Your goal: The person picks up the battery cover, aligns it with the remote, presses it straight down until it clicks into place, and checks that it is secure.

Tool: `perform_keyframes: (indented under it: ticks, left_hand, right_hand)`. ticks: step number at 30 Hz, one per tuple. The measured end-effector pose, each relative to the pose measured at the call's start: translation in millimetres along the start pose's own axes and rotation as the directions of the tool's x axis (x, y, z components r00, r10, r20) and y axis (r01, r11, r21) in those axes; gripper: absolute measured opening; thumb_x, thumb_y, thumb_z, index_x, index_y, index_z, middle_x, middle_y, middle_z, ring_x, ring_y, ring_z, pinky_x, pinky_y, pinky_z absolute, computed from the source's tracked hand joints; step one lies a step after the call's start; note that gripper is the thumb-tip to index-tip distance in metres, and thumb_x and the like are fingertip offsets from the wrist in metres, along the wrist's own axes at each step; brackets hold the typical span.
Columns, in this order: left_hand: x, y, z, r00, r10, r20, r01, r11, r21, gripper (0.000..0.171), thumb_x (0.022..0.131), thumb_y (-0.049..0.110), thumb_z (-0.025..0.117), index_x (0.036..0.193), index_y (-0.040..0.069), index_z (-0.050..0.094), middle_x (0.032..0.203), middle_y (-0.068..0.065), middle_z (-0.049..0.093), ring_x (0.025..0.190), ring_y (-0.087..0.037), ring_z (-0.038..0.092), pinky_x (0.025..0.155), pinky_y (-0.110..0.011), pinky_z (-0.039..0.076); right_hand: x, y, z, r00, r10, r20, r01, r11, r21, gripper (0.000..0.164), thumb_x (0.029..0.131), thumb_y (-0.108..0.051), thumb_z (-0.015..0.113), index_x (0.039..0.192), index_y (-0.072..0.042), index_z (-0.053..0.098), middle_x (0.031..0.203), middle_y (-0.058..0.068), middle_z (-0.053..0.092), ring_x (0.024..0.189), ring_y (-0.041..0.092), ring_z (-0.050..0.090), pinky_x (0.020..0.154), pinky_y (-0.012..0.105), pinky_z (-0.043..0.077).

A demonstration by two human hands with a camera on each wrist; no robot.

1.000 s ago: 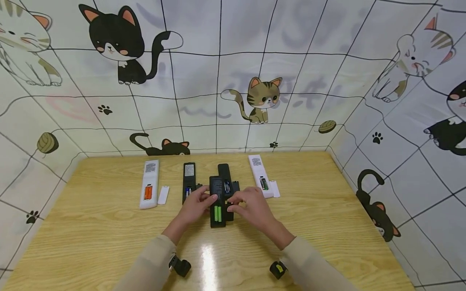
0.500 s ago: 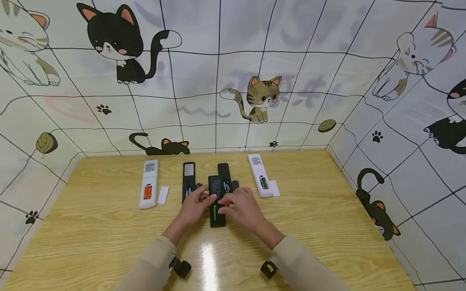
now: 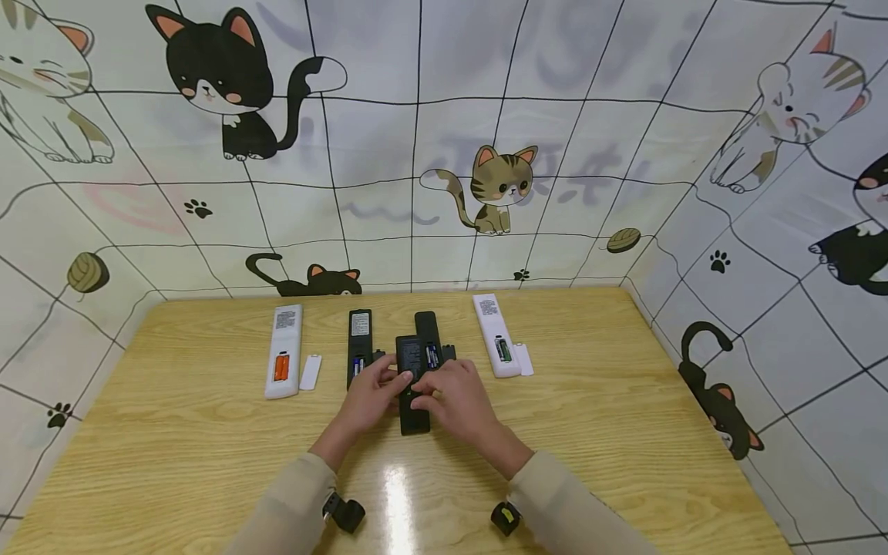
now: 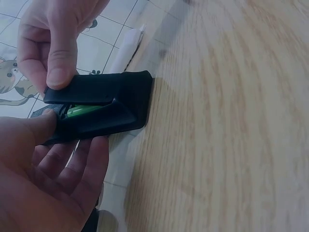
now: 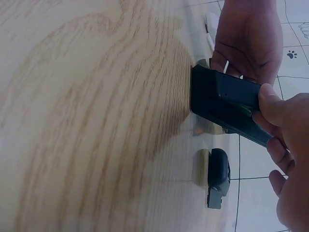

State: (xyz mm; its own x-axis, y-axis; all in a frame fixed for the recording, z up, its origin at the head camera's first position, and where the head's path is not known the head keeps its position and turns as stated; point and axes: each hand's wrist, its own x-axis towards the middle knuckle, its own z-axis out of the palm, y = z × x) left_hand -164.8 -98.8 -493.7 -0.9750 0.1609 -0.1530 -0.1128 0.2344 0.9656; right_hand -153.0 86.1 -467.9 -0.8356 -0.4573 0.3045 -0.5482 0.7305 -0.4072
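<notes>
My left hand (image 3: 370,395) grips a black remote control (image 3: 415,422) by its sides, back facing up, tilted off the table in the left wrist view. My right hand (image 3: 458,397) pinches a black battery cover (image 4: 87,89), thumb on top. The cover lies over the remote's battery compartment, one edge raised. Through the gap a green battery (image 4: 83,110) shows. From the right wrist view, the cover's far end meets the remote's back near its lower end.
Behind the hands lie two black remotes (image 3: 360,324), (image 3: 428,327), backs up with batteries showing. A white remote (image 3: 284,331) with orange batteries and its white cover (image 3: 311,371) lie left. Another white remote (image 3: 491,316) and cover (image 3: 523,360) lie right.
My right hand has moved left with the cover, from beside the remote to over its battery compartment. The green batteries are now hidden in the head view. My left hand keeps its grip.
</notes>
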Motion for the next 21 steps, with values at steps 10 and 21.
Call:
perform_keyframes:
  ticks: [10,21]
  left_hand:
    - [-3.1,1.9,2.1,1.000,-0.009,-0.021,0.009,1.000,0.002,0.033,0.097,0.028,0.061,0.129,0.021,0.059,0.110,-0.011,0.073,0.075,-0.018,0.070,0.065,-0.037,0.058]
    - [-21.6,33.5,4.1,0.999,-0.013,-0.040,0.013,1.000,-0.003,0.032,0.098,0.018,0.058,0.130,0.012,0.058,0.111,-0.018,0.071,0.082,-0.022,0.071,0.069,-0.045,0.058]
  right_hand:
    - [-0.8,1.5,5.1,0.998,-0.042,-0.041,0.037,0.991,-0.126,0.020,0.080,-0.042,0.074,0.093,-0.027,0.075,0.081,-0.014,0.071,0.086,0.010,0.056,0.089,0.035,0.041]
    - [-1.1,-0.7,6.0,0.996,0.006,-0.084,-0.015,0.993,-0.115,0.023,0.076,-0.042,0.079,0.085,-0.025,0.068,0.078,-0.013,0.067,0.084,0.011,0.058,0.091,0.038,0.044]
